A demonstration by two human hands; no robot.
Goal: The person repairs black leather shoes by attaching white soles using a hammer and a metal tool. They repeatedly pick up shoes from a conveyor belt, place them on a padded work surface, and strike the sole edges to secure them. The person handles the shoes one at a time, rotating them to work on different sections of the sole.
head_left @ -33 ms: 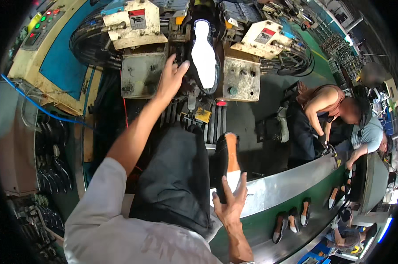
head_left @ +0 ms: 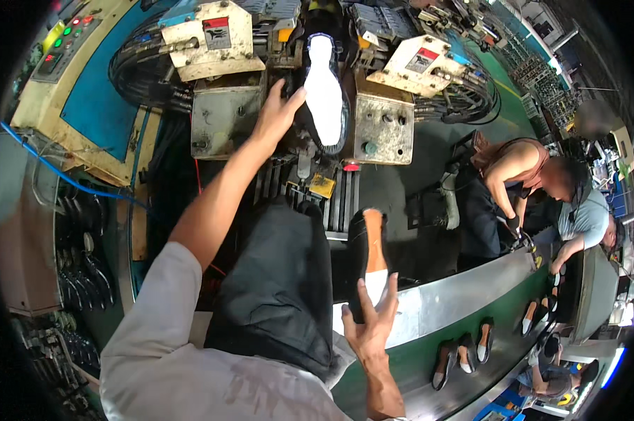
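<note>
A dark shoe upper with a bright white sole face sits upside down in the machine, its toe end toward me. Beside its left edge is my left hand, fingers apart, the thumb at or very near the shoe's side; I cannot tell whether it touches. My right hand grips a second dark shoe by its near end. That shoe's underside faces up, brown at the far half and white toward my fingers. It is held above the edge of the metal-sided conveyor, next to my knee.
Two metal blocks with hoses flank the mounted shoe. A control panel stands at far left. Several shoes lie on the green conveyor at right. A co-worker bends over beyond it. Shoe lasts fill racks at left.
My left hand has moved slightly right, closer to the mounted shoe. My right hand and its shoe have shifted a little to the right.
</note>
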